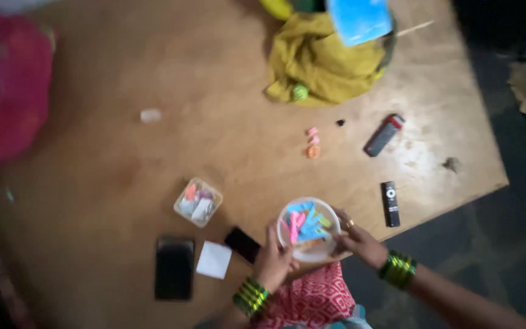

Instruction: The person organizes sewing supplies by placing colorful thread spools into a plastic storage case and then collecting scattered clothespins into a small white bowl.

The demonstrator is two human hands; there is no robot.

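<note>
A round clear bowl (331,214) filled with blue, pink and yellow paper strips sits at the near edge of a wooden board (153,164). My left hand (273,261) grips the bowl's left rim; green bangles ring that wrist. My right hand (360,244) grips the bowl's right side, with a ring on one finger and green bangles on the wrist. A small square clear tub (198,202) with pink, orange and white bits stands to the left of the bowl.
A dark phone (174,267), a white paper square (214,260) and a smaller black phone (242,244) lie near my left hand. Two remotes (390,203) (384,135) lie at the right. Small pink and orange bits (313,145), a yellow-green cloth (324,64), a pink cushion (4,85).
</note>
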